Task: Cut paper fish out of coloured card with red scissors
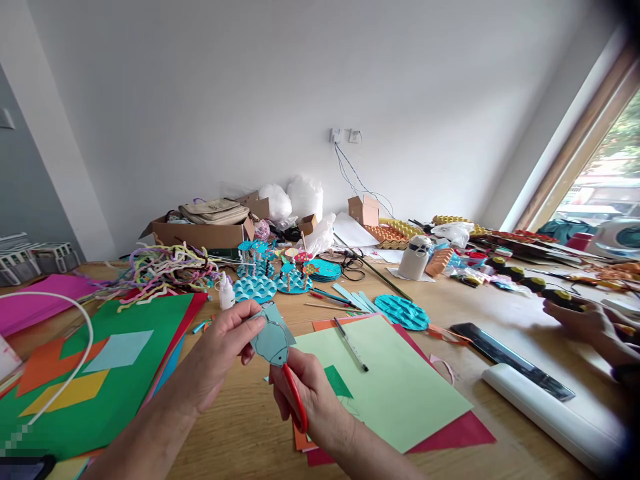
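My left hand pinches a piece of blue-grey paper on which a fish outline with an eye is drawn. The paper is held up above the wooden table. In my right hand are red-handled scissors, their handle showing below the fish's head. The blades are mostly hidden behind the paper and my fingers, so how far they are spread does not show. Under my right hand lies a light green sheet, bearing a pen and a dark green scrap.
Coloured sheets with paper scraps lie left. Behind stand a glue bottle, pipe cleaners, blue fish-decorated crafts and a cardboard box. At right, another person's hand holds a black-and-yellow strip, near a phone-like black slab.
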`<state>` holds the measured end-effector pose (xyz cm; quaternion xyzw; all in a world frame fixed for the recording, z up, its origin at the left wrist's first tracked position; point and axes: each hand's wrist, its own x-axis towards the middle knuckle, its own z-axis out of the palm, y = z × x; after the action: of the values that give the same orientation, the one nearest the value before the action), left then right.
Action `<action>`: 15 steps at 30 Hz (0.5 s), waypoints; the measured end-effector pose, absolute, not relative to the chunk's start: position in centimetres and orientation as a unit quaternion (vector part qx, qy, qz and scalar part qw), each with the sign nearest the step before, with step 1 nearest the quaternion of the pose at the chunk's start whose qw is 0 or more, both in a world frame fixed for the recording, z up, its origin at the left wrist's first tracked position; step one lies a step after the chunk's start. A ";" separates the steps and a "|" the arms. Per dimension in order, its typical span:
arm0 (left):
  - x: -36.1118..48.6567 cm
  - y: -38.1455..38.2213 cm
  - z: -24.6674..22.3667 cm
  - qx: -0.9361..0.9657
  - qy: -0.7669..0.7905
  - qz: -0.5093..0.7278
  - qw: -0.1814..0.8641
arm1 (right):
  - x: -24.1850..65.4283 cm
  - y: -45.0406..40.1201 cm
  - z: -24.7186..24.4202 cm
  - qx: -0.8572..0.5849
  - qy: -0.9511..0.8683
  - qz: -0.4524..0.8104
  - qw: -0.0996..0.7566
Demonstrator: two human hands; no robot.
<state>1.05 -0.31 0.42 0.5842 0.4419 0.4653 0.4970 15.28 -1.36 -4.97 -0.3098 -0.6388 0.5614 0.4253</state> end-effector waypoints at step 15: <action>1.4 -0.3 0.5 0.604 0.466 0.468 0.446 | 15.4 -1.1 -5.0 -0.317 -0.641 0.563 0.415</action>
<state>1.40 -0.34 0.45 0.6042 0.4659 0.4676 0.4463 15.36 -1.11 -5.03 -0.3171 -0.6406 0.5629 0.4149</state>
